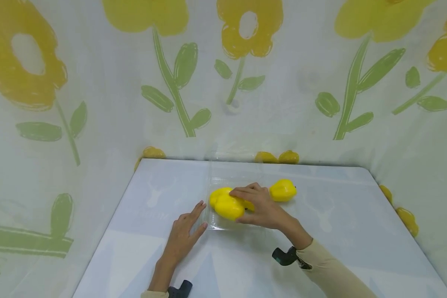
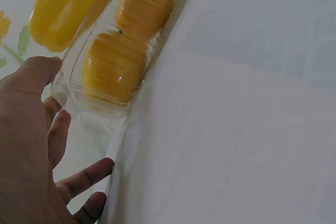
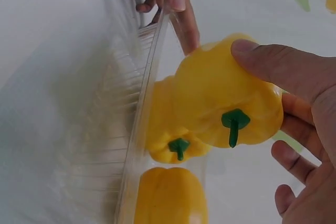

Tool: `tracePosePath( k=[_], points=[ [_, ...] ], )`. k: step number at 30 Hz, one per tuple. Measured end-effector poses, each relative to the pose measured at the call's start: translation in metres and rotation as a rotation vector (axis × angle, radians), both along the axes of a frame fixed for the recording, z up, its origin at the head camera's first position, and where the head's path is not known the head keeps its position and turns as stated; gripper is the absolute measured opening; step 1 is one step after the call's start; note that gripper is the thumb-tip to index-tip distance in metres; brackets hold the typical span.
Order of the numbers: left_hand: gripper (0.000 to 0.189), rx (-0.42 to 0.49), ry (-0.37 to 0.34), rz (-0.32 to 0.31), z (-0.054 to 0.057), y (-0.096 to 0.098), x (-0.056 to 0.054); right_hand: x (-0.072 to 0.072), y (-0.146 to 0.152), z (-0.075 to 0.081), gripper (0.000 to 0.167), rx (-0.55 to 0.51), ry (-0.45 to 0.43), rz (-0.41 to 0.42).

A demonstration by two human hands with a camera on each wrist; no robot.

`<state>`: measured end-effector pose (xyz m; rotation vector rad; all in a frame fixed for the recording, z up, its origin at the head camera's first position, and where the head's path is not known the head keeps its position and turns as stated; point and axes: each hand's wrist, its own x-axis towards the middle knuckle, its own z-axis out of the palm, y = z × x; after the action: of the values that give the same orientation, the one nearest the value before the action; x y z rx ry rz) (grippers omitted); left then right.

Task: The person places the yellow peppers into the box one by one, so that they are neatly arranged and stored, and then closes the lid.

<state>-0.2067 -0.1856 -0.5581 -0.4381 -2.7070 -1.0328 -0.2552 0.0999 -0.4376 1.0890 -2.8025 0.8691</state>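
Observation:
My right hand [image 1: 258, 207] grips a yellow bell pepper [image 1: 229, 207] over a clear plastic box [image 1: 223, 225]. In the right wrist view the thumb lies on top of this pepper, and its green stem points down. Other yellow peppers [image 2: 113, 69] lie inside the box, seen through its ribbed wall from the left wrist. My left hand [image 1: 184, 236] is at the box's left end, fingers extended. Its thumb touches the rim in the left wrist view. To the right of the box, a separate yellow pepper [image 1: 283, 190] lies on the table.
The box stands on a pale, patterned table [image 1: 320, 256]. A clear lid [image 1: 234, 159] stands up along the box's far side, near the table's back edge. Behind and beside the table hangs a white sheet [image 1: 283, 99] with printed yellow flowers.

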Motion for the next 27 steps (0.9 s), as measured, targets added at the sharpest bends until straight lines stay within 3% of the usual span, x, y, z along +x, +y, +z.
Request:
tracePosePath(
  k=[13, 27],
  points=[
    [0.058, 0.000, -0.034, 0.011, 0.001, 0.000, 0.000, -0.002, -0.007, -0.009, 0.071, 0.018, -0.035, 0.046],
    [0.060, -0.007, -0.053, 0.019, 0.001, 0.001, -0.001, -0.003, -0.014, -0.016, 0.072, 0.064, 0.004, 0.076]
  ],
)
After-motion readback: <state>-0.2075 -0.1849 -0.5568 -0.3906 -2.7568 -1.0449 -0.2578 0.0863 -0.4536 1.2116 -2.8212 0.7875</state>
